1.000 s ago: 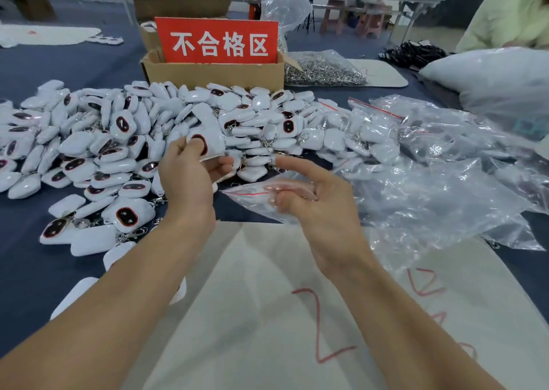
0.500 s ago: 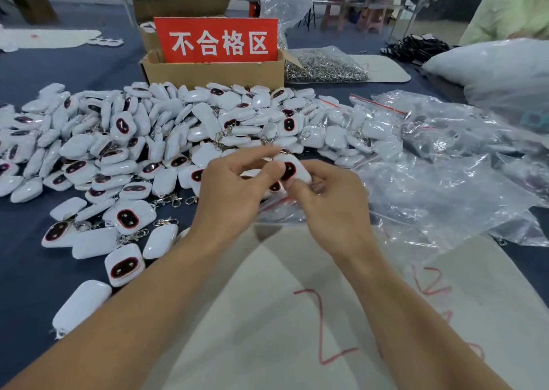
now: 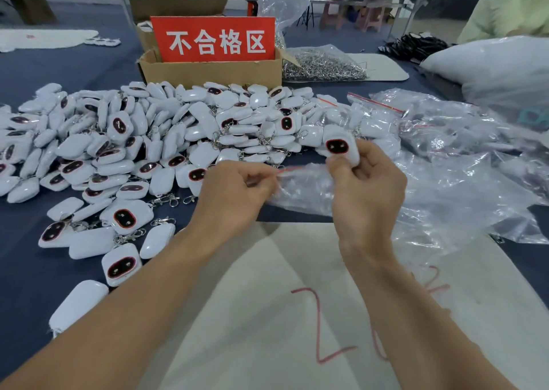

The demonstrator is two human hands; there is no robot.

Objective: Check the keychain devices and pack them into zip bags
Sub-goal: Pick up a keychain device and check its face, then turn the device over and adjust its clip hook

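Note:
My right hand [image 3: 367, 187] grips a white keychain device [image 3: 341, 148] with a dark red-rimmed screen, held upright above a clear zip bag [image 3: 303, 189]. My left hand [image 3: 237, 190] pinches the red-striped mouth of that bag at its left end. The bag stretches between both hands just above the blue table. A large heap of white keychain devices [image 3: 148, 140] covers the table to the left and behind my hands.
A cardboard box [image 3: 208, 68] with a red sign [image 3: 217, 40] stands behind the heap. A bag of metal clasps [image 3: 320, 65] lies to its right. Clear zip bags [image 3: 463, 157] pile up at the right. A white sheet [image 3: 267, 315] with red marks lies under my forearms.
The device passed from my left hand to my right hand. My left hand moved from the heap to the bag's mouth and now pinches it.

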